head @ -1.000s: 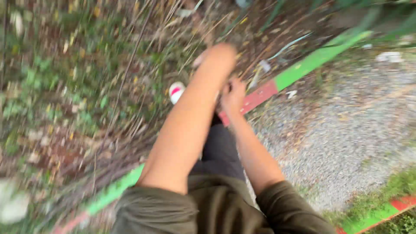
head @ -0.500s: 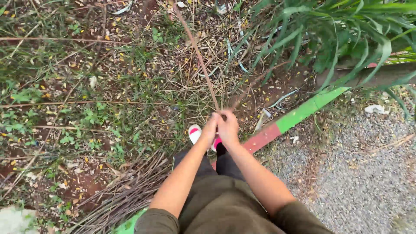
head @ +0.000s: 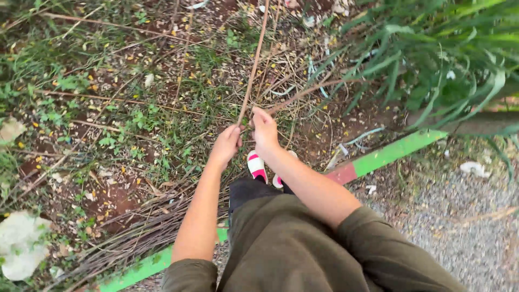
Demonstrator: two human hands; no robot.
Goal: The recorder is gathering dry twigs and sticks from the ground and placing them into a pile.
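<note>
A: Both hands out front, close together, above the shoes. Left hand (head: 227, 143) curled shut near the lower end of a long thin dry stick (head: 253, 70). Right hand (head: 265, 130) closed too, thumb up, pinching where that stick meets a second one (head: 303, 93) slanting off right.

B: Stick position?

A: Running up and away from the hands, over weedy ground (head: 108, 108) scattered with yellow bits, top end out of frame. Second stick reaching toward the long green leaves (head: 443, 65) upper right. Cannot tell whether the two are joined or just crossing under the fingers.

B: Underfoot?

A: White shoes with red trim (head: 257, 165) at a painted kerb (head: 389, 154), green with a red block. Gravel (head: 448, 227) on the right. Bundle of dry twigs (head: 146, 232) lying low left, just beside the kerb. Pale stone (head: 19, 246) far left.

B: Risks from here?

A: Stick dry and thin, so likely to snap under a hard bend or pull. Far end possibly caught in the weeds; a sharp tug could break it or whip it back. Splinters likely on bare fingers gripping tight. Footing on the kerb edge narrow; a lean forward could tip balance into the litter. Loose grip at the crossing could drop one piece.
</note>
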